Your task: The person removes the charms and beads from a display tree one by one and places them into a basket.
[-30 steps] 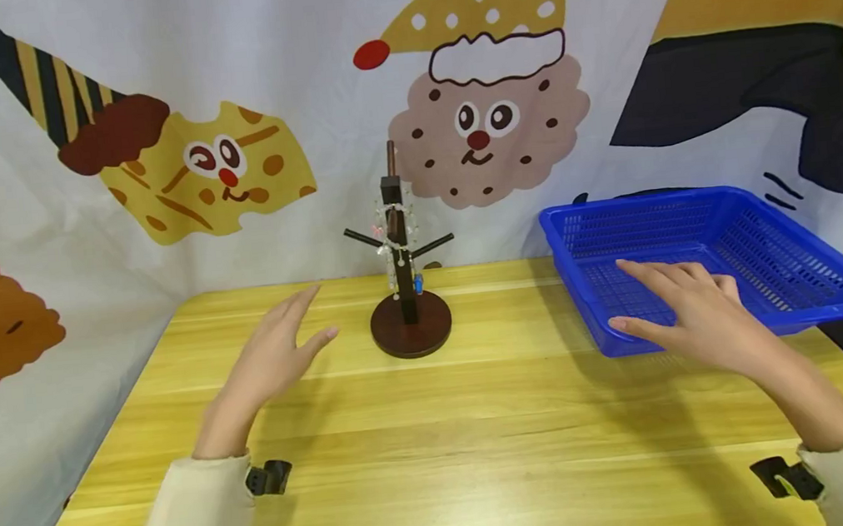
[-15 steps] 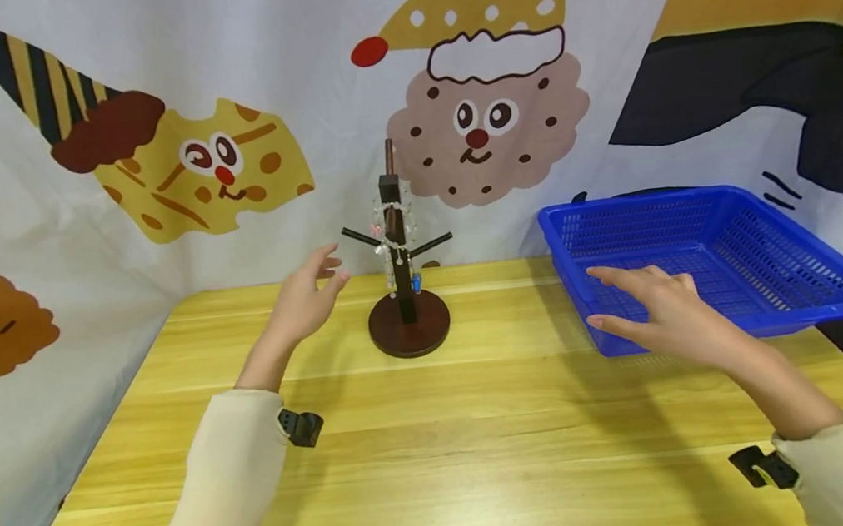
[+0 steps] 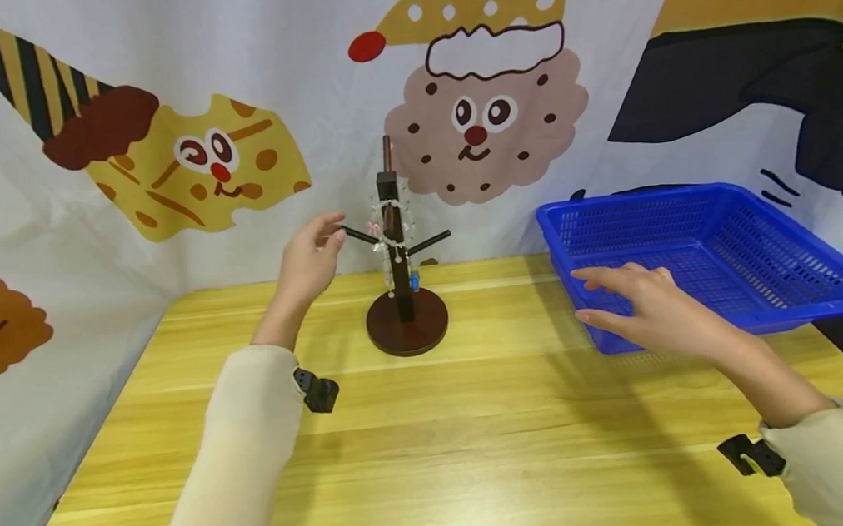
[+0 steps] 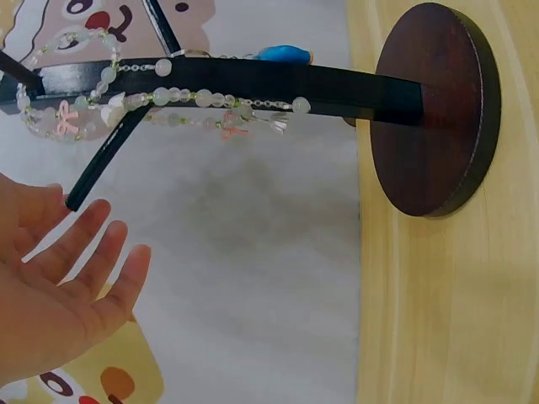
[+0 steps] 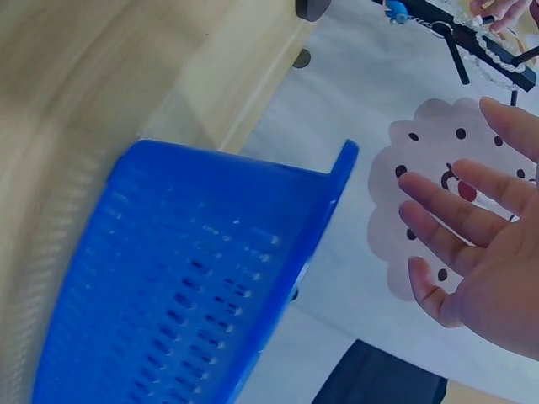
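Note:
A dark wooden jewelry stand [image 3: 407,323] with a round base and side pegs stands toward the back of the table. Several pale beaded bracelets [image 4: 189,98] hang on it, some with pink bows. A blue charm [image 3: 415,280] hangs low on its right side. My left hand [image 3: 308,260] is at the tip of the left peg [image 4: 105,160], thumb and forefinger on either side of it; whether they touch it is unclear. The other fingers are spread and nearly straight. My right hand [image 3: 655,309], fingers parted and holding nothing, hovers by the near left side of the blue basket [image 3: 817,316].
The basket, plastic with slotted walls, sits at the right of the light wooden table [image 3: 439,462]. Behind everything hangs a white cloth [image 3: 220,22] printed with cartoon biscuits and cheese. Both wrists wear small black camera mounts.
My left hand has moved up and to the right, from beside the stand to its left peg. The right hand has drifted slightly left. The stand and basket stay put.

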`<state>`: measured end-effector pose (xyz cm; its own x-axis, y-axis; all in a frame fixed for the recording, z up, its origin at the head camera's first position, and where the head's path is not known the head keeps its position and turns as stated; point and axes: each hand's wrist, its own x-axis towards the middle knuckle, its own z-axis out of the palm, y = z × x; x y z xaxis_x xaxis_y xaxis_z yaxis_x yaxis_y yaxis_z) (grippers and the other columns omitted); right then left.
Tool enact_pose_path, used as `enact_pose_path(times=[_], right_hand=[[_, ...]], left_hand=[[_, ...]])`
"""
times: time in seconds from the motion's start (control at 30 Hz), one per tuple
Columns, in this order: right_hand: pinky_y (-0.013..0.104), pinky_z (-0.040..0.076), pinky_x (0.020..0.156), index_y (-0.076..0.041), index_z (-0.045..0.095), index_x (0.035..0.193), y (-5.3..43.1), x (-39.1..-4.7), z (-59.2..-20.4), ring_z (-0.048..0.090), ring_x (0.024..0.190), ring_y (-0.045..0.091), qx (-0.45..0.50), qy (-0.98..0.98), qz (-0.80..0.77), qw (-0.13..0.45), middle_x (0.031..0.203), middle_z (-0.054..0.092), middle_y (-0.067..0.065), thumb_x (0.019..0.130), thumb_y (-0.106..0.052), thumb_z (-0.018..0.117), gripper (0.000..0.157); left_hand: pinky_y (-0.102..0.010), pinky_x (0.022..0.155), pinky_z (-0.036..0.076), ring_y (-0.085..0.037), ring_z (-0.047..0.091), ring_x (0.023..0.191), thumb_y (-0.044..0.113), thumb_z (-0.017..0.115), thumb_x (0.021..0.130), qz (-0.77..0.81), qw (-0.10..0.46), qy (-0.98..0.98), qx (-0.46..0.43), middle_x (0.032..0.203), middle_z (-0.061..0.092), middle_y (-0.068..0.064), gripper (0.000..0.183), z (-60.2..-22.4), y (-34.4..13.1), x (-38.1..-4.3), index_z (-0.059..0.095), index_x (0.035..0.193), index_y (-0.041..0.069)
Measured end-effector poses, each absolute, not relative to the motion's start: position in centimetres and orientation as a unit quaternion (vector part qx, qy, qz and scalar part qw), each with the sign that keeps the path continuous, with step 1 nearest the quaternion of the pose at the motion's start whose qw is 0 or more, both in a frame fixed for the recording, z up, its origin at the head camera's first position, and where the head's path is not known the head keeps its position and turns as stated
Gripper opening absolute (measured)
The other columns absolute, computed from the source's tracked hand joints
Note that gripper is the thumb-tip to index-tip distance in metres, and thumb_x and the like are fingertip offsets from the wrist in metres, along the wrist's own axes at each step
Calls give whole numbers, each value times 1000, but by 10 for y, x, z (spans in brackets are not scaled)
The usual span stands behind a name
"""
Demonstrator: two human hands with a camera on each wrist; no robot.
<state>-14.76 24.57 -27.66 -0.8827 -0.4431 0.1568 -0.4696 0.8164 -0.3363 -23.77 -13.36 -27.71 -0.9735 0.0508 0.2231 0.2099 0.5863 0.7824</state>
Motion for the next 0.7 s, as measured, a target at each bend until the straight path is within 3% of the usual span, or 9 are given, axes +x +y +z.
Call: enact_pose_path(times=[0.27,0.57,0.7], right_hand=[[42,24,72,-5,53,125,233,-156,-266,53,92,25,283,-940,185,45,103,64,8,88,-23,63,42],[54,26,83,-5,54,125,208,-170,-253,55,93,25,301,-932,203,1,103,64,7,89,-21,60,40],[49,35,83,-4,52,127,196,-179,-251,58,93,23,309,-928,209,-15,103,64,7,90,-22,59,41]], left_hand=[[-44,88,40,-31,49,110,15,45,97,-446,106,-886,-62,119,56,-16,30,-275,-129,-239,53,125,6],[-42,86,40,-29,52,105,14,46,97,-463,114,-878,-50,107,63,-15,23,-277,-131,-240,58,114,4],[-43,85,40,-29,53,105,14,46,97,-459,114,-880,-44,105,64,-14,23,-278,-131,-241,59,114,5]])
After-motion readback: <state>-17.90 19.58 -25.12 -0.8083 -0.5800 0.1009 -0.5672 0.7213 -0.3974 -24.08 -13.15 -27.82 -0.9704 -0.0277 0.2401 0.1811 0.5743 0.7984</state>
